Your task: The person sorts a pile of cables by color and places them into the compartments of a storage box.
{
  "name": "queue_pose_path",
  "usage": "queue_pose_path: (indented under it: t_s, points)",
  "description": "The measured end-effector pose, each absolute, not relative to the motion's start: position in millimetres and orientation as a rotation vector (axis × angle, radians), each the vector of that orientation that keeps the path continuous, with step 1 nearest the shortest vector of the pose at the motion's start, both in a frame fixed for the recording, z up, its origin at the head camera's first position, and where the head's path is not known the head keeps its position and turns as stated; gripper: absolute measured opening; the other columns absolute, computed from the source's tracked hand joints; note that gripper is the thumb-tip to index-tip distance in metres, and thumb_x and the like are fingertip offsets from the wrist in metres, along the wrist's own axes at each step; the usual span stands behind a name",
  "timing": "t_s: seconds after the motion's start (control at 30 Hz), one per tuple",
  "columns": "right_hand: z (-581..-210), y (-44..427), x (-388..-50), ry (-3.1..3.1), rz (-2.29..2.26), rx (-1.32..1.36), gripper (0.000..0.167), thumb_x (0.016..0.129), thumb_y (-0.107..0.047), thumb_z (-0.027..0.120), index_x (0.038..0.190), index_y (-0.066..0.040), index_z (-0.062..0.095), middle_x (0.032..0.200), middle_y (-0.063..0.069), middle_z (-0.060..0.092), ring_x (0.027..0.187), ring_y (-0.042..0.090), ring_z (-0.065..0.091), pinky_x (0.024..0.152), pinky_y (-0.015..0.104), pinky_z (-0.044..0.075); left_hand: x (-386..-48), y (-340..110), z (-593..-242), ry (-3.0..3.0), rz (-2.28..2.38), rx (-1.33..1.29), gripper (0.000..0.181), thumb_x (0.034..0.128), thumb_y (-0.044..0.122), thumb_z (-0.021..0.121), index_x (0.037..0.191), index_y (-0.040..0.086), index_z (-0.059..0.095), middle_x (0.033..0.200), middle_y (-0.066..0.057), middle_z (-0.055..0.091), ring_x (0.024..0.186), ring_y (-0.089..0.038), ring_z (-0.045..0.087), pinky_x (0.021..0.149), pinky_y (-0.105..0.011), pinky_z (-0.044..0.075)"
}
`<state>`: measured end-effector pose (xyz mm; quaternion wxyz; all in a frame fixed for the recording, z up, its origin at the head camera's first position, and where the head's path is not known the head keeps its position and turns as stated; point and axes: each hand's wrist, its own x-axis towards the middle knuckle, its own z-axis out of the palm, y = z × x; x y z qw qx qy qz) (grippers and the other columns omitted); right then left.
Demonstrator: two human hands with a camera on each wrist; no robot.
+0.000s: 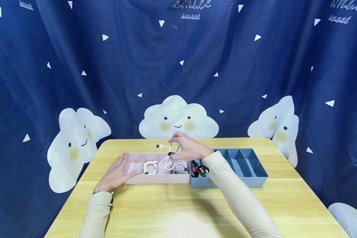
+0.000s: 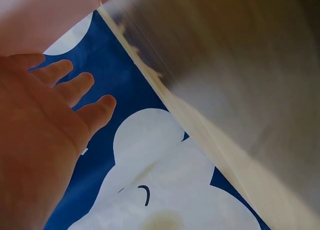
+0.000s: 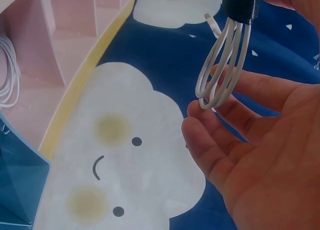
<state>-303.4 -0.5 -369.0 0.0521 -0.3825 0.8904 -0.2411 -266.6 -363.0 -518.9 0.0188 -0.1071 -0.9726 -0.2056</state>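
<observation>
My right hand (image 1: 191,147) holds a coiled white USB cable (image 3: 235,55) above the pink divided box (image 1: 157,179). A black strap (image 3: 241,7) binds the coil, and its USB plug (image 1: 159,146) sticks out to the left in the head view. In the right wrist view, the thumb and part of the grip lie out of frame. My left hand (image 1: 114,173) rests against the box's left end, fingers straight and thumb over the front rim. Inside the box lie a white cable coil (image 1: 145,168) in the second compartment and another white coil (image 1: 181,163) at the right end.
A blue divided box (image 1: 256,182) stands against the pink one's right end, partly behind my right sleeve (image 1: 238,195). Black cables (image 1: 194,168) and a black plug (image 1: 203,170) lie in its left part. The wooden table (image 1: 142,211) ends at a blue curtain (image 1: 122,82).
</observation>
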Motion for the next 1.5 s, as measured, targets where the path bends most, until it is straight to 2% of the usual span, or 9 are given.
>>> queue_pose_path:
  t_s: [0.23,0.47,0.7,0.97,1.23,1.5]
  points:
    - [-366,-7,-303,2.719,-0.728,-1.177,0.066,0.085,-0.037,0.074,0.142,-0.006,0.061,0.133,0.006,0.054,0.128,0.027,0.052,0.105,0.040,0.050,-269,-367,-519,-2.989,-0.580,-0.349,0.113,0.0914,0.072,0.058,0.163,-0.005,0.017,0.172,-0.027,0.015,0.159,-0.048,0.015,0.127,-0.065,0.018]
    - [-369,-13,-305,2.702,-0.732,-1.180,0.066,0.085,-0.037,0.074,0.142,-0.006,0.061,0.133,0.004,0.054,0.128,0.024,0.052,0.107,0.039,0.050,-267,-369,-518,-2.986,-0.564,-0.340,0.111,0.0907,0.072,0.059,0.162,-0.004,0.022,0.171,-0.027,0.018,0.158,-0.049,0.017,0.127,-0.066,0.019]
    - [-371,-24,-308,2.671,-0.777,-1.187,0.067,0.084,-0.036,0.073,0.142,-0.005,0.060,0.134,0.008,0.054,0.128,0.028,0.052,0.107,0.041,0.050,-266,-368,-519,-3.008,-0.589,-0.326,0.112,0.0905,0.073,0.059,0.163,-0.003,0.019,0.172,-0.027,0.015,0.158,-0.049,0.016,0.127,-0.066,0.018]
    - [-374,-42,-314,2.684,-0.764,-1.186,0.068,0.084,-0.037,0.074,0.143,-0.004,0.060,0.134,0.009,0.054,0.121,0.019,0.051,0.105,0.035,0.051,-267,-367,-518,-3.014,-0.610,-0.325,0.113,0.0902,0.074,0.058,0.164,-0.002,0.018,0.171,-0.027,0.016,0.158,-0.049,0.017,0.128,-0.064,0.019]
    - [-381,-63,-317,2.689,-0.774,-1.160,0.067,0.085,-0.038,0.075,0.142,-0.004,0.060,0.134,0.003,0.052,0.124,0.019,0.052,0.107,0.033,0.051,-266,-367,-517,-3.026,-0.602,-0.321,0.114,0.0907,0.075,0.057,0.164,-0.002,0.016,0.172,-0.027,0.015,0.159,-0.049,0.017,0.128,-0.064,0.018]
    - [-387,-78,-318,2.703,-0.744,-1.176,0.068,0.086,-0.039,0.075,0.142,-0.005,0.061,0.138,0.006,0.053,0.128,0.021,0.053,0.108,0.031,0.051,-266,-367,-517,-3.027,-0.607,-0.314,0.114,0.0904,0.075,0.057,0.164,-0.002,0.016,0.172,-0.026,0.015,0.159,-0.048,0.017,0.128,-0.064,0.019]
